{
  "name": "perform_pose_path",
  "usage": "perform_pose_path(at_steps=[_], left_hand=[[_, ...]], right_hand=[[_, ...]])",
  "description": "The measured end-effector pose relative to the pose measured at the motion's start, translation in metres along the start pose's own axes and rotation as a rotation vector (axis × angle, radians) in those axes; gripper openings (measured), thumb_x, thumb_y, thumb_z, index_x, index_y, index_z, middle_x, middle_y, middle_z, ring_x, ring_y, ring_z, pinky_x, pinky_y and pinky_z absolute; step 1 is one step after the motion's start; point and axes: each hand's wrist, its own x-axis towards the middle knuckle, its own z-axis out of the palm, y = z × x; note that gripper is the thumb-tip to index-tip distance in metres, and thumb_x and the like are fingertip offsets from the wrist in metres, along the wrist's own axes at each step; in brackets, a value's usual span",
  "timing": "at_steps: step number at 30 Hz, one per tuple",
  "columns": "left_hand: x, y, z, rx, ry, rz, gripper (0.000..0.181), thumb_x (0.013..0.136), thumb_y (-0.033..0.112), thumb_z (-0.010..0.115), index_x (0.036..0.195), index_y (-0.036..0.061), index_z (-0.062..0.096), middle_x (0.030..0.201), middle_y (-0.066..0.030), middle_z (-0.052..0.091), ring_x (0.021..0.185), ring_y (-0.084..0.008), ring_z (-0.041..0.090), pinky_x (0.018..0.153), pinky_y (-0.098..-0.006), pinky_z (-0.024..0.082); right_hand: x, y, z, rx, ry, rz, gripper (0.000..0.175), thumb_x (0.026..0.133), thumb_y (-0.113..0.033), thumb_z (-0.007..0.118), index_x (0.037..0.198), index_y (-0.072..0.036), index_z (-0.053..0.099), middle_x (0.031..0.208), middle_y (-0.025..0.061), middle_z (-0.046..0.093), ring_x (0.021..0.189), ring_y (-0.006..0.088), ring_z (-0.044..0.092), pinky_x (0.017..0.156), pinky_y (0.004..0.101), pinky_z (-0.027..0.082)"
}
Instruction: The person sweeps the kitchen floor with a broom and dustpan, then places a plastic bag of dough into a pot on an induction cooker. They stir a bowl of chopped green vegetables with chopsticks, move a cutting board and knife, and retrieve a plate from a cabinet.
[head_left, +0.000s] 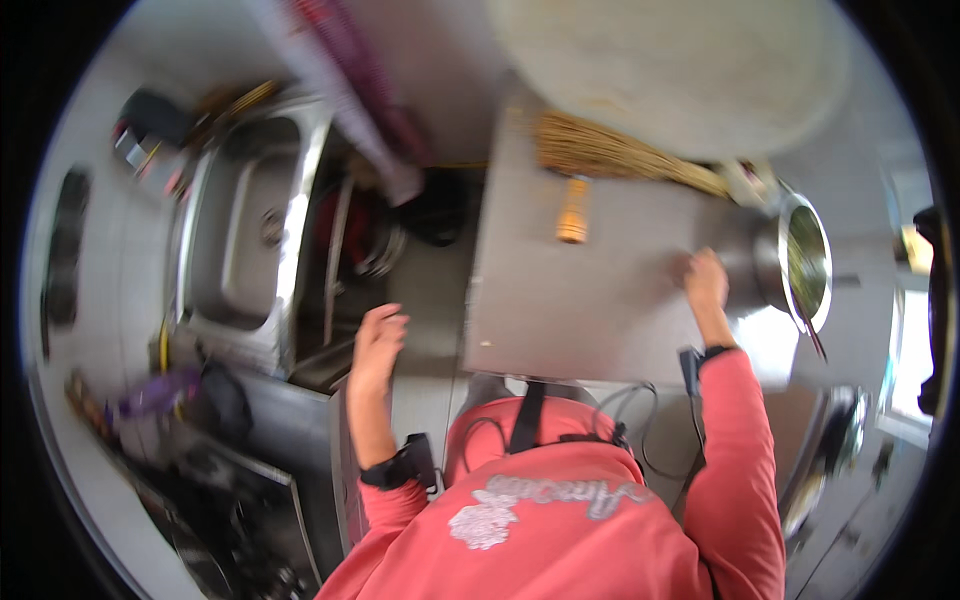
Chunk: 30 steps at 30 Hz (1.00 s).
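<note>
My right hand (706, 280) is above the right part of a stainless-steel table (600, 300), its fingers curled in; blur hides whether anything is in them. Close to its right stands a metal pot or bowl (766, 259) with green contents (806, 251) and thin dark sticks (808, 324), apparently chopsticks, over the rim. My left hand (379, 341) is raised in the air left of the table, fingers loosely bent and apart, with no object seen in it. Across the table's far side lies a straw brush (622, 150). A short wooden handle (574, 211) lies just below it.
A large round pale board (675, 67) overhangs the table's far side. At left is a steel sink (251, 217), with a pink and white cloth (367, 97) hanging beside it. A dark cooking unit (240, 510) stands at lower left. A cable (652, 420) loops near my waist.
</note>
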Motion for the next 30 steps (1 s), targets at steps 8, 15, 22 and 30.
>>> perform_pose_path(at_steps=[8,15,22,30], left_hand=[[-0.004,-0.026,-0.014,-0.169,0.059,0.069,0.029,0.091,0.017,0.057,0.117,0.0039,0.054,0.098,-0.0039,0.062,0.086,-0.0098,0.053,0.076,-0.0244,0.044],[-0.015,-0.019,-0.026,-0.091,0.102,-0.111,0.027,0.095,0.021,0.053,0.12,0.01,0.055,0.105,-0.0021,0.063,0.087,-0.0083,0.055,0.075,-0.0234,0.045],[-0.02,-0.017,-0.031,0.003,0.168,-0.184,0.03,0.094,0.023,0.053,0.121,0.0115,0.053,0.107,-0.0031,0.061,0.086,-0.0097,0.054,0.076,-0.0261,0.046],[-0.013,0.03,0.023,0.143,0.108,-0.079,0.029,0.096,0.024,0.051,0.121,0.0096,0.053,0.105,-0.0068,0.064,0.085,-0.0131,0.059,0.072,-0.0273,0.049]], right_hand=[[-0.022,-0.204,-0.091,1.006,-0.125,-0.533,0.019,0.087,0.003,0.05,0.102,-0.001,0.062,0.097,0.0109,0.065,0.086,0.0192,0.064,0.074,0.0305,0.051],[0.026,-0.184,-0.093,1.422,-0.159,-0.099,0.044,0.089,0.004,0.05,0.132,0.0,0.046,0.114,0.0164,0.06,0.089,0.0204,0.065,0.068,0.0298,0.056],[0.124,0.006,-0.049,1.829,0.317,0.933,0.026,0.094,-0.013,0.055,0.113,0.004,0.047,0.087,0.019,0.06,0.069,0.0252,0.063,0.053,0.0358,0.055],[0.193,0.066,-0.041,1.759,0.258,0.955,0.03,0.09,-0.019,0.056,0.105,0.006,0.048,0.071,0.0169,0.058,0.048,0.0203,0.053,0.041,0.0297,0.045]])
